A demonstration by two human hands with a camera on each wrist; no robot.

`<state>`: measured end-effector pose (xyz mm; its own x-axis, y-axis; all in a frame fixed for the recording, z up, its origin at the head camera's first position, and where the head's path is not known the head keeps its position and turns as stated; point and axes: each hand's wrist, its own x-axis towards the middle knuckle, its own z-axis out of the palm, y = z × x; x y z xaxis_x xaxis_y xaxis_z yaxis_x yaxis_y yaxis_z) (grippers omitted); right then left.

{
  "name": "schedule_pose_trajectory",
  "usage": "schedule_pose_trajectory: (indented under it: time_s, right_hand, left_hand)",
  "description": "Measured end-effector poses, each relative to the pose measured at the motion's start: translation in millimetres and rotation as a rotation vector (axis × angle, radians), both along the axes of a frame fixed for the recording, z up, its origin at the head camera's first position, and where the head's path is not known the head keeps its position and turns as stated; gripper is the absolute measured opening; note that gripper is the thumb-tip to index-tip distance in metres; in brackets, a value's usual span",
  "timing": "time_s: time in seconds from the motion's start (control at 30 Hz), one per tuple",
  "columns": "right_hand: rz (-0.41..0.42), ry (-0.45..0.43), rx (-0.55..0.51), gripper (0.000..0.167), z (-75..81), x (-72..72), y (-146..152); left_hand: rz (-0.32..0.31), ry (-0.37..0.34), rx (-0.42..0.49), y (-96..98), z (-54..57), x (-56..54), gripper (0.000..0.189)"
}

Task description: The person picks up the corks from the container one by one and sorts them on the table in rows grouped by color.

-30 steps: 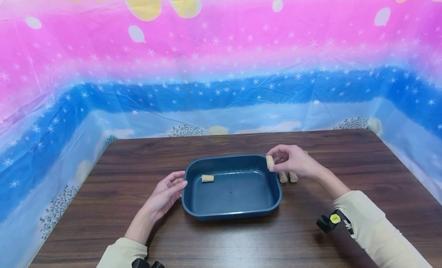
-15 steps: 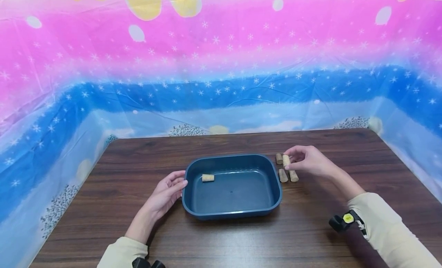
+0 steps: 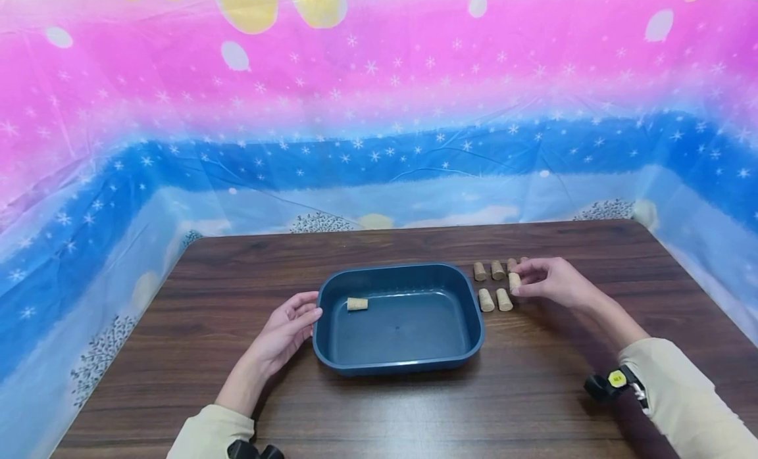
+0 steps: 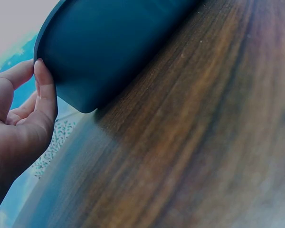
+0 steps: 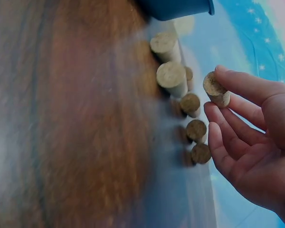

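Note:
My left hand (image 3: 283, 334) grips the left rim of a dark blue rectangular basin (image 3: 398, 365), its thumb and fingers on the wall in the left wrist view. A single pale cork (image 3: 357, 304) lies on its side inside, towards the basin's left. Beyond the right side, my right hand (image 3: 553, 281) pinches another cork (image 5: 216, 90) between thumb and fingertips. That cork is off the table in the right wrist view. Two pale corks (image 3: 504, 300) form a front row just left of the held one. Behind them, darker corks (image 3: 497, 270) stand in a back row, partly covered by the right fingers.
The dark wood-grain table (image 3: 249, 268) reaches back to a pink and blue snowflake cloth (image 3: 379, 150) hung around it. Both wrists carry black camera mounts (image 3: 604, 385) over pale sleeves.
My right hand has moved right with its cork, from the basin's right rim to over the cork rows. More of the back-row corks now show. The left hand and basin stay put.

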<state>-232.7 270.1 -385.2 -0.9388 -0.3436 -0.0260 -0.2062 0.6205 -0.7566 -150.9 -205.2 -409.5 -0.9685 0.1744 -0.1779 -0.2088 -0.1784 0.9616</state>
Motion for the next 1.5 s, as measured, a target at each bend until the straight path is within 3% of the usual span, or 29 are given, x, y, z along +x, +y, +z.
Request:
schedule_pose_trajectory:
  time_s: [0.27, 0.5, 1.5]
  right_hand:
    - [-0.023, -0.008, -0.007, 0.046, -8.2, 2.9, 9]
    - [0.019, -0.031, 0.017, 0.047, -13.7, 4.8, 11]
    - [0.074, -0.073, 0.009, 0.043, -18.4, 7.4, 15]
  left_hand:
    - [0.004, -0.003, 0.001, -0.4, -0.6, 0.3, 0.043]
    - [0.011, -0.004, 0.000, -0.6, -0.8, 0.3, 0.043]
    - [0.010, -0.014, -0.021, 0.0, 0.5, 0.9, 0.047]
